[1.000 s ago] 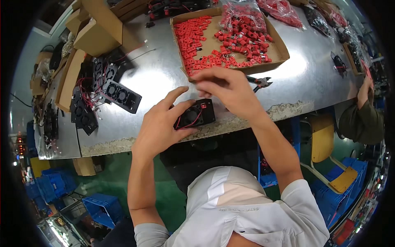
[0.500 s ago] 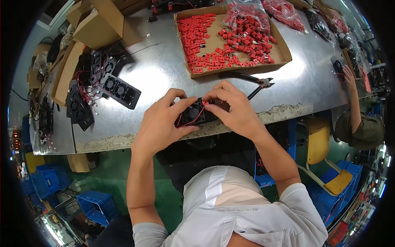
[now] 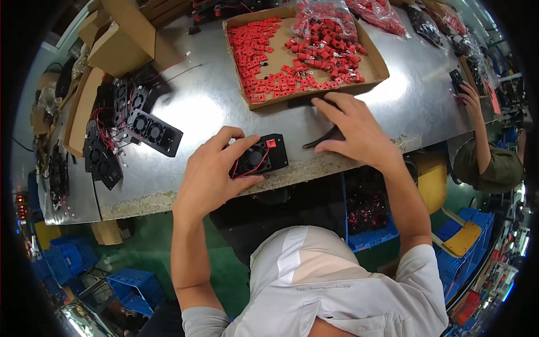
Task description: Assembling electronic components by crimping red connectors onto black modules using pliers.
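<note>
My left hand (image 3: 216,165) is closed on the left end of a black fan panel (image 3: 279,156), which lies near the table's front edge. A red plastic block (image 3: 272,144) sits at the panel's upper right part, with a red wire running down across the fan. To the right, my right hand (image 3: 359,130) is over the diagonal cutters, thumb and fingers apart on either side of them. One black handle (image 3: 320,139) of the cutters shows; their jaws are hidden under the hand.
A shallow cardboard tray (image 3: 380,72) of red plastic pieces lies ahead, a bag of red parts (image 3: 325,19) on it. Several wired fan panels (image 3: 154,133) are piled at left beside a cardboard box (image 3: 123,45). At far right, another person's hand (image 3: 471,100) holds a dark object.
My right hand has left the red block and moved right, over the cutters. The left hand stays on the fan panel. The whole view has shifted slightly.
</note>
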Demonstrator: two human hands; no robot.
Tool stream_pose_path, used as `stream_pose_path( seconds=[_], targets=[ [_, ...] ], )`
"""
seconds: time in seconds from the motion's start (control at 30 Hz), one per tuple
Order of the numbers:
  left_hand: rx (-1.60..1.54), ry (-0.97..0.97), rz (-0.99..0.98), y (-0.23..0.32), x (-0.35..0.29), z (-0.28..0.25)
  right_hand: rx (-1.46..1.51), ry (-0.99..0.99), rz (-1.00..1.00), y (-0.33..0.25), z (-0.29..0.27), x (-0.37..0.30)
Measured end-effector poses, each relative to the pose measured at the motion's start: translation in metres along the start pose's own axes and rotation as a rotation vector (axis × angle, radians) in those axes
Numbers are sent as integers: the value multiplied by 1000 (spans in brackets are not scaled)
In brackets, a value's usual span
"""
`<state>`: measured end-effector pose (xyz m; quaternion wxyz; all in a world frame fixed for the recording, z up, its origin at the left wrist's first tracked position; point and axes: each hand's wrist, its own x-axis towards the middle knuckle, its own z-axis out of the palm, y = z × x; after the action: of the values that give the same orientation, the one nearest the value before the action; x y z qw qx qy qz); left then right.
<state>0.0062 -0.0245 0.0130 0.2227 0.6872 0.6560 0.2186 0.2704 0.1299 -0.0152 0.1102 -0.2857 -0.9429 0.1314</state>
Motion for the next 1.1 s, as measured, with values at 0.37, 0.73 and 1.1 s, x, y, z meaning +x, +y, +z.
stream_pose_path(
  seconds=[0.37, 0.73, 1.1],
  targets=[
    [5, 5, -20, 2, 2, 4, 1427, 546, 136, -20, 3, 17],
    [8, 4, -38, 4, 2, 5, 2101, 411, -59, -80, -1, 64],
    [-56, 9, -53, 3, 2, 6, 1867, 348, 9, -93, 8, 69]
  ],
)
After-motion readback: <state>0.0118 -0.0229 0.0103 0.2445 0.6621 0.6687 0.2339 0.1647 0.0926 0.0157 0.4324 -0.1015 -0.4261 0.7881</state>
